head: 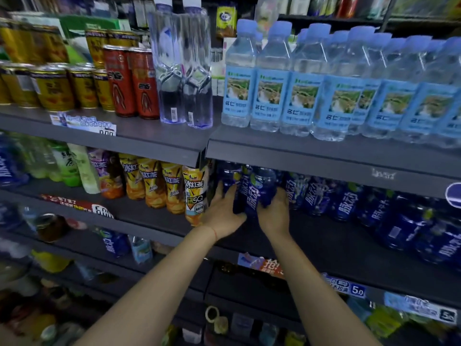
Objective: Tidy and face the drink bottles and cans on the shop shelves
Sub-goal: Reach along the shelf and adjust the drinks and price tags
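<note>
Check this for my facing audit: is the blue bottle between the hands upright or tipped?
Upright: the blue bottle stands on the shelf, label forward, both hands gripping it.

Dark blue drink bottles [254, 193] stand upright, clustered at the middle shelf's [349, 245] left end.

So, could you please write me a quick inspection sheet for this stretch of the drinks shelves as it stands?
Surface: dark shelf, bare at the front right of the hands.
Job's things: dark blue bottles held at the row's left end; more blue bottles run to the right, unevenly lined; light blue water bottles in rows on the shelf above.
Clutter: promo tag on the shelf edge sits crooked.
Grippers: left hand and right hand both grip the dark blue bottles from the sides.
Cables: nothing seen.
Surroundings: yellow iced tea bottles to the left; red cans and gold cans above them; lower shelves blurred.
</note>
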{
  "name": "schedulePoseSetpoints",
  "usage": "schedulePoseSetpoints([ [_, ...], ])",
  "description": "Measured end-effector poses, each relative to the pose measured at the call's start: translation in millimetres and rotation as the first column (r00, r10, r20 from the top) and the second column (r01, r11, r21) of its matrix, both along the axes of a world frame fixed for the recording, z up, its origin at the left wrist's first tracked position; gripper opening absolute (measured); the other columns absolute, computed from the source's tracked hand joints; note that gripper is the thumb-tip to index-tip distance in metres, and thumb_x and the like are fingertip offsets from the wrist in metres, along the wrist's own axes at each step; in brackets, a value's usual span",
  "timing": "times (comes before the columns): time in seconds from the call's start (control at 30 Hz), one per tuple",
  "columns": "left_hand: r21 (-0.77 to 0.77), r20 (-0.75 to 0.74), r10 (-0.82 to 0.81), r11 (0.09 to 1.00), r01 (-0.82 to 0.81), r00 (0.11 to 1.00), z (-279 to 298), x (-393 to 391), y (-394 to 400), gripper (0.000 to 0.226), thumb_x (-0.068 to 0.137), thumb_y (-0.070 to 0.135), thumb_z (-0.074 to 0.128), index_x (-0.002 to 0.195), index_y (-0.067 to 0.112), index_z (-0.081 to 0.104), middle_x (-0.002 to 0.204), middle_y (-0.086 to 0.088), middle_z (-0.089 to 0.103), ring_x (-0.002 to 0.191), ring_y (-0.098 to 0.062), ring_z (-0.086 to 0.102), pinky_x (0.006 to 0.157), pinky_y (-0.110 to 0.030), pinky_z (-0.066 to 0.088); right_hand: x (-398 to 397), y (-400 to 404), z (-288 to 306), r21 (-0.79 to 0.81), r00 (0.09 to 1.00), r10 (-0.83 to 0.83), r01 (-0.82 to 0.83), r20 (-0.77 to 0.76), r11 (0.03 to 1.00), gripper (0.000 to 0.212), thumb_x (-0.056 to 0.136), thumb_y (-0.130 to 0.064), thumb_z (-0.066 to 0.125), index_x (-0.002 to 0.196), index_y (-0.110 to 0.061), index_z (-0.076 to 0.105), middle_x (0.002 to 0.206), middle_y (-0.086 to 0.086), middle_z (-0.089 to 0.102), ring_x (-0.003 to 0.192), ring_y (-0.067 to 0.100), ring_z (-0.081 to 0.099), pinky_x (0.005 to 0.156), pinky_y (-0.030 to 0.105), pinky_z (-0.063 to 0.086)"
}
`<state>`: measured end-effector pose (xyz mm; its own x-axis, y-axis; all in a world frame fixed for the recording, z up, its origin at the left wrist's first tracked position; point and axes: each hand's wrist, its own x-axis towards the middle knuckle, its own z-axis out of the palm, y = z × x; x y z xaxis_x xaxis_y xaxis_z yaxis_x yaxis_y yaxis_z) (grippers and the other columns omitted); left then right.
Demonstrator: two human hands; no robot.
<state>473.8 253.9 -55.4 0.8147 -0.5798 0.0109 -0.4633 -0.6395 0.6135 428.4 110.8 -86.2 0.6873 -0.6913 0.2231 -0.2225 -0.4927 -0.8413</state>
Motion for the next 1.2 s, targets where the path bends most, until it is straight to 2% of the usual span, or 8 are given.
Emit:
schedulePoseSetpoints([
  [0.07,-0.057,0.001,0.001,0.998,-0.001,1.0,-1,-1,2,0.083,0.09,0.035,0.061,0.156,0.031,0.011,0.165,0.001,-0.006,0.15,-0.026,0.013,0.115,-0.036,0.026,-12,9,2,0.044,0.995,-0.036,0.032,0.09,0.999,0.051,0.088,-0.001,0.065,0.133,-0.001,0.041,0.131,0.013,0.042,0.099,0.005,0.04,0.076,0.016,0.036],
  [0.2,-0.263,-0.03,-0.022,0.965,0.014,0.999,-14,-14,39,0.051,0.093,0.025,0.061,0.142,0.023,0.046,0.141,0.002,0.047,0.127,-0.014,0.046,0.098,-0.019,0.036,-29,45,10,0.1,0.972,0.087,-0.111,0.217,0.989,0.015,0.09,-0.005,0.059,0.097,-0.017,0.053,0.09,0.0,0.058,0.075,0.016,0.055,0.066,0.03,0.042],
  [0.37,-0.243,-0.32,0.148,0.942,-0.232,0.936,-74,-12,136,0.018,0.096,0.014,0.056,0.089,0.019,0.071,0.084,-0.002,0.073,0.075,-0.017,0.069,0.077,-0.039,0.057,-22,125,-2,0.138,0.862,0.497,-0.506,0.1,0.851,0.02,0.092,-0.011,0.054,0.078,-0.024,0.059,0.06,-0.002,0.057,0.054,0.021,0.058,0.055,0.037,0.048],
  [0.53,-0.136,-0.385,0.382,0.877,-0.461,0.84,-123,20,227,0.018,0.094,0.007,0.055,0.084,0.011,0.069,0.073,-0.006,0.069,0.055,-0.004,0.063,0.058,-0.022,0.053,16,199,-53,0.291,0.674,0.716,-0.658,-0.182,0.694,0.015,0.095,-0.009,0.052,0.086,-0.013,0.063,0.073,0.009,0.064,0.056,0.017,0.06,0.059,0.036,0.051],
  [0.73,-0.148,-0.443,0.457,0.811,-0.565,0.772,-160,75,295,0.017,0.095,0.013,0.056,0.085,0.018,0.069,0.075,0.0,0.067,0.051,0.0,0.059,0.053,-0.017,0.047,83,269,-104,0.279,0.602,0.7,-0.647,-0.384,0.71,0.03,0.094,-0.015,0.057,0.123,-0.018,0.061,0.109,0.001,0.066,0.103,0.019,0.062,0.087,0.031,0.048],
  [0.93,-0.15,-0.503,0.395,0.836,-0.528,0.768,-189,131,350,0.024,0.089,0.018,0.054,0.076,0.032,0.068,0.08,-0.001,0.07,0.085,-0.03,0.068,0.081,-0.047,0.057,164,345,-125,0.119,0.717,0.583,-0.588,-0.383,0.8,0.075,0.09,-0.016,0.065,0.154,-0.01,0.026,0.136,0.003,0.052,0.115,0.024,0.059,0.095,0.039,0.049],
  [1.07,-0.126,-0.537,0.347,0.868,-0.48,0.769,-197,160,384,0.023,0.094,0.015,0.054,0.078,0.026,0.066,0.079,0.001,0.068,0.084,-0.026,0.067,0.079,-0.038,0.055,213,375,-136,0.015,0.816,0.345,-0.382,-0.464,0.924,0.062,0.092,-0.033,0.066,0.142,-0.001,0.047,0.144,0.018,0.051,0.133,0.033,0.046,0.1,0.036,0.039],
  [1.2,-0.085,-0.544,0.285,0.917,-0.389,0.789,-209,182,410,0.019,0.095,0.016,0.052,0.084,0.022,0.066,0.087,-0.001,0.069,0.086,-0.02,0.064,0.078,-0.032,0.047,238,386,-140,-0.099,0.868,0.201,-0.273,-0.455,0.957,0.073,0.091,-0.046,0.064,0.148,-0.008,0.04,0.154,0.009,0.04,0.142,0.029,0.035,0.109,0.035,0.032],
])
